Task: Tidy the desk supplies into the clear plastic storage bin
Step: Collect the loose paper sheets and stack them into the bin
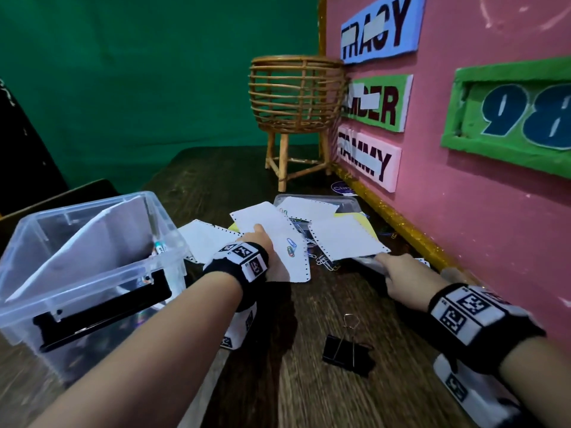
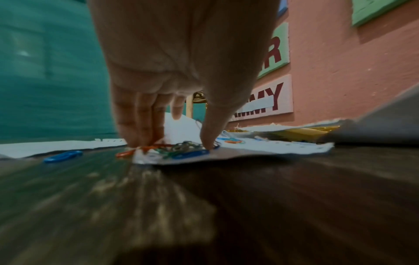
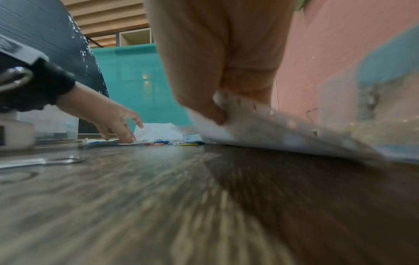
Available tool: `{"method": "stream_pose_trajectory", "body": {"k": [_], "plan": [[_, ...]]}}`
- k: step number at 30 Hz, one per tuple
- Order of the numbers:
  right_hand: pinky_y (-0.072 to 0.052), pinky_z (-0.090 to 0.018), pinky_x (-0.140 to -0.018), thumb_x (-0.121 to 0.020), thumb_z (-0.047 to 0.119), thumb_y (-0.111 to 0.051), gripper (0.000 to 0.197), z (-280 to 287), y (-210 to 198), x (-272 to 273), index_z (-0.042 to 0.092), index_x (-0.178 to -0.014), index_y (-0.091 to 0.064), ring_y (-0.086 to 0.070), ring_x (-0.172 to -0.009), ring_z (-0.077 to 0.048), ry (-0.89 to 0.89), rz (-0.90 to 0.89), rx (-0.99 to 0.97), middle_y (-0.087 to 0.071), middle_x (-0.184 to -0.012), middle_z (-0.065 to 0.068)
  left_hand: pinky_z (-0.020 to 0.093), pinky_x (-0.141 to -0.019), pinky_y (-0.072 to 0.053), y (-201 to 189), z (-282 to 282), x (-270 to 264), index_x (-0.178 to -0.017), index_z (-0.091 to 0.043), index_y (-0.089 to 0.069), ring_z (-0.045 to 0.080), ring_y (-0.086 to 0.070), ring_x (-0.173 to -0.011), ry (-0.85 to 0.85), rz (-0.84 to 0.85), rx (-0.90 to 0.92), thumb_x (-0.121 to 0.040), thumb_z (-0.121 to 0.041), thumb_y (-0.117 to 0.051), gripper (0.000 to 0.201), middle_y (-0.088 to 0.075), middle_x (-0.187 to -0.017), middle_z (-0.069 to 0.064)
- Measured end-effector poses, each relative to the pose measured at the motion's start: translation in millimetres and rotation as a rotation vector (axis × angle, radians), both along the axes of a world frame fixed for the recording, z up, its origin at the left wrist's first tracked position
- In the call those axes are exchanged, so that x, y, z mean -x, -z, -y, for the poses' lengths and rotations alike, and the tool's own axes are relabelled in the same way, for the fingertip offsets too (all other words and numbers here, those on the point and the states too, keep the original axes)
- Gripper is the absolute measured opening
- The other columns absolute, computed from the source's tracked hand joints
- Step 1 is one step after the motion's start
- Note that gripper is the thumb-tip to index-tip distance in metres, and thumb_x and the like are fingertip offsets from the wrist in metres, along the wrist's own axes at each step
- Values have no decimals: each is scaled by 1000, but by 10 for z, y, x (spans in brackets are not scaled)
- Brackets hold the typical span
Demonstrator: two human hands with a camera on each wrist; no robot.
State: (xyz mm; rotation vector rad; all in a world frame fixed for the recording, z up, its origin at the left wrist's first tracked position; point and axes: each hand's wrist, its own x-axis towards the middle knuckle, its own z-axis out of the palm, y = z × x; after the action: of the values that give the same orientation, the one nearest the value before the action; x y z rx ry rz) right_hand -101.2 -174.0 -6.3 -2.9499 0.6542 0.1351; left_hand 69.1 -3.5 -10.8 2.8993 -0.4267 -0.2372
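Observation:
The clear plastic storage bin (image 1: 173,230) stands at the left with a sheet of paper and a pen inside. White perforated sheets (image 1: 278,230) lie scattered mid-desk among coloured paper clips (image 1: 290,247). My left hand (image 1: 258,231) reaches over them. In the left wrist view its straight fingers (image 2: 140,138) and thumb touch down either side of a small heap of paper clips (image 2: 186,149). My right hand (image 1: 383,261) pinches the near edge of another white sheet (image 1: 343,239), with the thumb on the white sheet (image 3: 244,116) and lifting it. A black binder clip (image 1: 346,350) lies near me.
A rattan basket stand (image 1: 296,97) is at the back of the wooden desk (image 1: 309,390). A pink board (image 1: 463,196) with name signs walls off the right side. A shallow clear tray (image 1: 349,202) and yellow paper (image 1: 361,219) lie behind the sheets.

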Motion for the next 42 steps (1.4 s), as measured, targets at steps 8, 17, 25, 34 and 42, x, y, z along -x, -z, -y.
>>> {"method": "stream_pose_trajectory", "body": {"k": [8, 17, 25, 34, 42], "plan": [[-45, -38, -66, -96, 21, -31, 30, -74, -99, 86, 8, -119, -45, -63, -78, -35, 20, 544, 25, -66, -89, -21, 29, -93, -47, -17, 67, -24, -113, -8, -67, 25, -60, -112, 226, 74, 64, -89, -14, -53, 28, -65, -119, 9], [-36, -32, -55, -94, 5, -39, 63, -73, -118, 70, 25, -148, -13, -45, -49, -26, 190, 794, -115, -37, -52, -4, 41, -105, -39, -75, 115, 215, -137, -10, -43, 24, -42, -126, 435, 430, 370, -88, -14, -53, 50, -35, -140, 5], [-49, -36, -49, -87, 23, -62, 57, -150, -132, 96, 40, -126, -25, -54, -46, -29, -36, 1104, -71, -50, -50, -3, 17, -92, -37, -95, 124, 231, -134, -8, -48, 24, -50, -117, 424, 492, 590, -89, 2, -51, 46, -42, -137, 11], [-42, -32, -49, -93, 22, -50, 35, -158, -150, 114, 39, -116, -30, -52, -48, -28, -20, 1177, -131, -56, -60, -13, 17, -85, -30, -146, 109, 363, -121, -6, -61, 25, -52, -108, 688, 509, 678, -91, -32, -34, 48, -61, -114, 13], [-33, -27, -53, -97, 16, -41, 42, -134, -172, 113, 34, -133, -31, -61, -62, -39, 154, 1090, -137, -58, -66, -12, 22, -75, -41, -148, 90, 507, -94, 0, -69, 20, -54, -84, 774, 472, 787, -90, -59, -21, 76, -62, -89, 11]]}}
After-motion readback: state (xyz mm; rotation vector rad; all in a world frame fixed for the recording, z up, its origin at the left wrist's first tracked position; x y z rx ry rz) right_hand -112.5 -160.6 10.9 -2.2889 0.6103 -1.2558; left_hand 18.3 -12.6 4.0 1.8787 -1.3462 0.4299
